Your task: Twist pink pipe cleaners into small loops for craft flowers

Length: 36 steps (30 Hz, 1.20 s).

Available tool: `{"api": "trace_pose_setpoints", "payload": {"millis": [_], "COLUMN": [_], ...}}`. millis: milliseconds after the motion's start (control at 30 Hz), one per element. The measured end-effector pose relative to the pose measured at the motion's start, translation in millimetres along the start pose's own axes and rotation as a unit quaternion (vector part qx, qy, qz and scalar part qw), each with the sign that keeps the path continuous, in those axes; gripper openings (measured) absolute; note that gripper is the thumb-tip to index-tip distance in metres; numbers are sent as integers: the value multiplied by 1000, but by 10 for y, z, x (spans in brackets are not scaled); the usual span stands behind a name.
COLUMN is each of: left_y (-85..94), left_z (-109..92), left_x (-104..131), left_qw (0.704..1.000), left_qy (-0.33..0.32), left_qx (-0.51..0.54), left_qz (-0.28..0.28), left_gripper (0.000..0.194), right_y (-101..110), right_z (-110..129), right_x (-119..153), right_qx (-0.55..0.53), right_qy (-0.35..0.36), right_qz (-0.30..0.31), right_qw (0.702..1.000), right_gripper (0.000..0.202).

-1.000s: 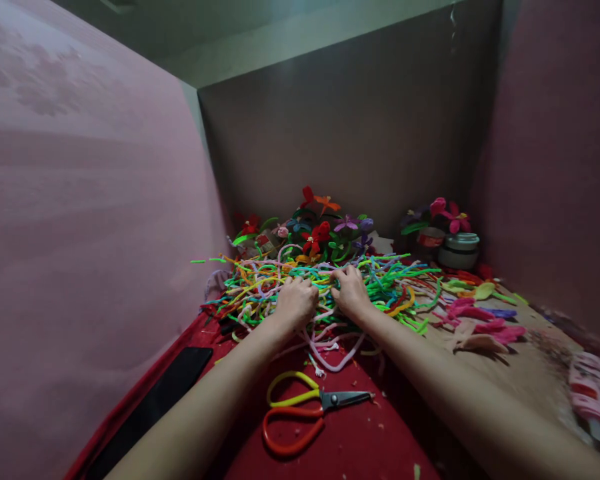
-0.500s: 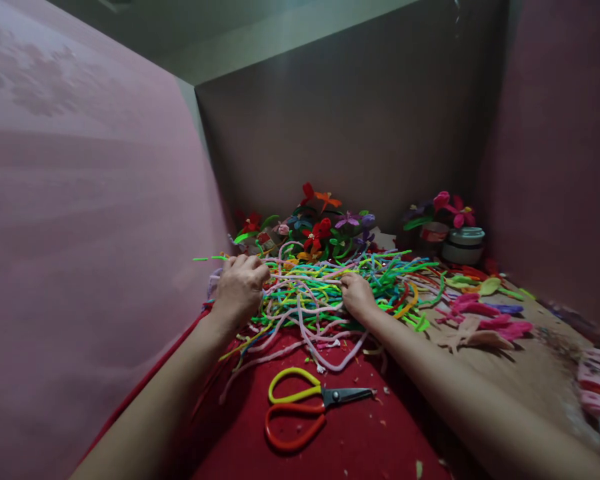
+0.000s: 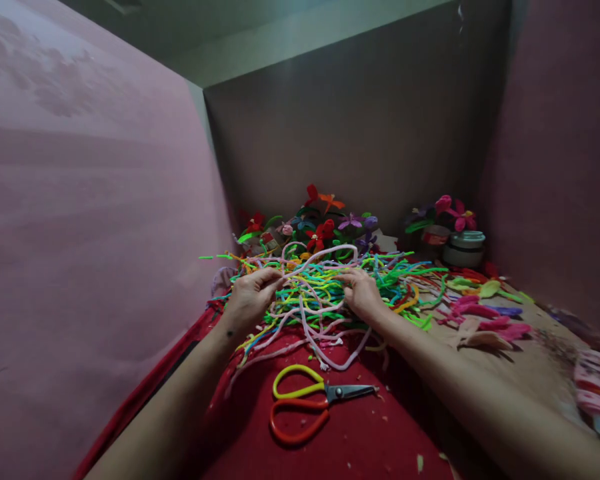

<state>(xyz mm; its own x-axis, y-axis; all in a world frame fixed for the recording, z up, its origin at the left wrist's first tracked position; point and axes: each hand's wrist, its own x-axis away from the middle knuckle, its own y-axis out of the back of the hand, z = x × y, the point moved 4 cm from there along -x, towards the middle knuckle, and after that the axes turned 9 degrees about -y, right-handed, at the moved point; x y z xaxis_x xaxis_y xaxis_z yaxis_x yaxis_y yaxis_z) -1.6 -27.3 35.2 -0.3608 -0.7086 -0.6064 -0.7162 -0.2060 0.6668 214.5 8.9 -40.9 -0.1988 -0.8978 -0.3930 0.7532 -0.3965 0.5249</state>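
My left hand pinches a pale pink pipe cleaner between thumb and fingers. From there the strand rises in an arc and bends down to my right hand. The right hand's fingers are curled together at that end, and its exact grip is partly hidden. Beneath both hands spreads a tangled heap of pipe cleaners in green, yellow, blue and pink. Scissors with one yellow and one red handle lie on the red cloth in front of the heap, blades pointing right.
Fuzzy flowers in several colours stand behind the heap. At the back right are more flowers, a lidded jar and loose pink petals. A pink tool, perhaps a glue gun, lies far right. Pink walls flank the table.
The pink pipe cleaner, stretched low between the hands before, now bows upward in a loop. My left hand has turned and come slightly right; my right hand has shifted slightly right.
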Motion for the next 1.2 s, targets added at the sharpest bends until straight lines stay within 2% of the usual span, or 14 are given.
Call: {"api": "trace_pose_setpoints", "payload": {"millis": [133, 233, 267, 333, 367, 400, 433, 500, 600, 667, 800, 900, 1067, 1200], "left_y": [-107, -200, -239, -321, -359, -394, -424, -456, -481, -519, -577, -541, -328, -216], "left_z": [-190, -319, -354, -416, -444, -472, -497, -538, -585, -615, -634, -601, -537, -553], "left_x": [32, 79, 100, 151, 179, 210, 240, 292, 359, 399, 435, 411, 316, 286], "left_qw": [996, 986, 981, 966, 958, 949, 941, 937, 948, 950, 950, 961, 999, 979], "left_qy": [-74, -144, -165, -201, -217, -230, -238, -225, -162, -136, -133, -128, -24, 90], "left_qx": [-45, -85, -100, -141, -165, -188, -210, -240, -255, -257, -246, -208, -21, 177], "left_qz": [-9, 18, 37, 77, 93, 109, 119, 118, 104, 118, 141, 132, 45, -49], "left_gripper": [19, 20, 21, 22, 23, 23, 23, 22, 21, 21, 22, 21, 21, 17], "right_y": [191, 331, 344, 366, 406, 455, 510, 613, 710, 748, 822, 914, 1021, 967], "right_z": [126, 215, 213, 251, 264, 268, 261, 240, 212, 179, 115, 68, -26, -77], "right_x": [232, 401, 448, 526, 540, 538, 527, 501, 496, 517, 553, 544, 512, 531], "right_qx": [-74, -187, -309, -501, -564, -608, -638, -669, -672, -677, -708, -711, -712, -715], "right_qy": [-41, -98, -171, -280, -309, -317, -312, -273, -215, -211, -210, -184, -180, -182], "right_qz": [-2, 51, 100, 178, 170, 148, 116, 64, 43, 34, 24, 20, 24, 37], "right_qw": [996, 976, 930, 800, 747, 713, 695, 689, 707, 704, 674, 678, 678, 674], "right_gripper": [30, 24, 22, 26, 26, 25, 24, 22, 14, 10, 9, 13, 21, 22]}}
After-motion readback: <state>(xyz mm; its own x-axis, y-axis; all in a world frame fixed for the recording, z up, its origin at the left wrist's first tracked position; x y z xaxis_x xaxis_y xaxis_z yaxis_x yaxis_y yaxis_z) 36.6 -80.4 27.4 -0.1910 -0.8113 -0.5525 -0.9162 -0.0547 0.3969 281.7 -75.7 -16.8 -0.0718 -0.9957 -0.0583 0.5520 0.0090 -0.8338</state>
